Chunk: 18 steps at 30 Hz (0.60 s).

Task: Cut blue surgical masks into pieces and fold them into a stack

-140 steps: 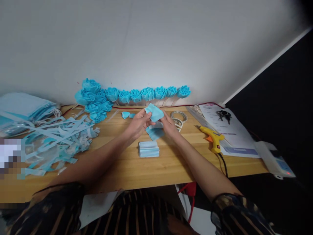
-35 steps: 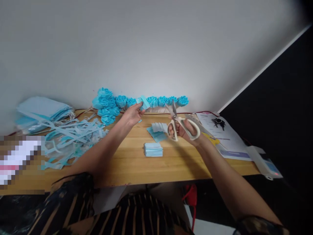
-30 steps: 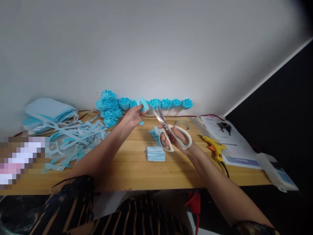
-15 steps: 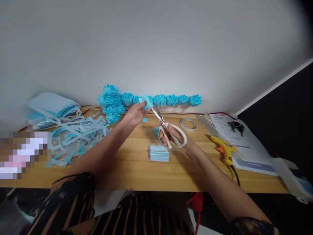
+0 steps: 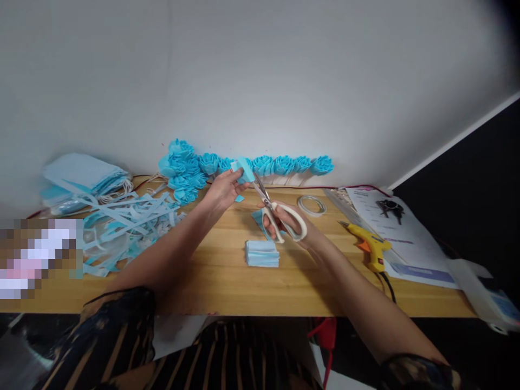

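Between the thumb and fingers of my left hand [image 5: 228,187] is a small folded piece of light blue fabric [image 5: 244,170], raised above the table. My right hand [image 5: 277,218] has its fingers through the cream handles of a pair of scissors [image 5: 267,202]. The scissor blades point up and left, their tips at the lower right edge of the fabric. A stack of light blue squares [image 5: 262,253] lies on the table below my right hand. Another blue piece [image 5: 257,218] lies partly hidden behind that hand.
Blue fabric flowers [image 5: 262,165] line the wall. Cut strips [image 5: 134,222] and folded blue sheets [image 5: 87,173] lie at the left. Right of my hands are a tape roll [image 5: 312,205], a yellow glue gun [image 5: 371,249], printed paper [image 5: 418,244] and black keys [image 5: 390,209].
The scissor handles have come slightly closer together, and the blades look narrower at the fabric's edge. The whole view has shifted a little; my left hand keeps its hold.
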Motion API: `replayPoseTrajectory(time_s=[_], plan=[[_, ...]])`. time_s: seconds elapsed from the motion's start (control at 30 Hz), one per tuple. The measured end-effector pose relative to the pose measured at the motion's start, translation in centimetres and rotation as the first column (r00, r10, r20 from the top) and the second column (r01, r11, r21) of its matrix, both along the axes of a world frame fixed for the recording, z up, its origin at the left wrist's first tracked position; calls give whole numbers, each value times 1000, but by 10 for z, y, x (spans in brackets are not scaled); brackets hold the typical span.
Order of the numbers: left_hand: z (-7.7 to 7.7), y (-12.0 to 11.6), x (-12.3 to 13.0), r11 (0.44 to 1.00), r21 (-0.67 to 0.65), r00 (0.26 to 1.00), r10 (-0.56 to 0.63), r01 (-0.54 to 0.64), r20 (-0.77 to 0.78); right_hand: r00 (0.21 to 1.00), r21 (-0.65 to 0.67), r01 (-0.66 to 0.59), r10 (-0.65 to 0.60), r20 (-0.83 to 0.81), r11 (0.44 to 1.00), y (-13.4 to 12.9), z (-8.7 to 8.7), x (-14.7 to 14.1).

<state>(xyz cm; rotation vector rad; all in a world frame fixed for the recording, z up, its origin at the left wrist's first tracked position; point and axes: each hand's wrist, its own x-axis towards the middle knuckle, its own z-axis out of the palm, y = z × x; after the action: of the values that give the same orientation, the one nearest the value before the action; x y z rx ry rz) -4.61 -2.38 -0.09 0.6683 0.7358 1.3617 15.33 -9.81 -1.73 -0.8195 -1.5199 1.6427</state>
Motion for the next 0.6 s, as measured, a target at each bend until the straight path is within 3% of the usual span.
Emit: replayPoseTrajectory(time_s=[0.13,0.27,0.43,0.6], plan=[[-1,-9,10,995,102,996,-10,19,-85,999,-27,-30,29,-26,999,11,-6,-4],[-5,-11,13,985,173,998,5,4,-55,982,-90,-60,42,-186,994,23,-11,-10],[-12,-3,9,998,66,1000,-20,19,17,920,-185,-23,-52,-389,982,21,-16,-16],[-14,3,5,991,-10,990,-133,134,34,893,-222,10,-108,-436,975,12,-28,-15]])
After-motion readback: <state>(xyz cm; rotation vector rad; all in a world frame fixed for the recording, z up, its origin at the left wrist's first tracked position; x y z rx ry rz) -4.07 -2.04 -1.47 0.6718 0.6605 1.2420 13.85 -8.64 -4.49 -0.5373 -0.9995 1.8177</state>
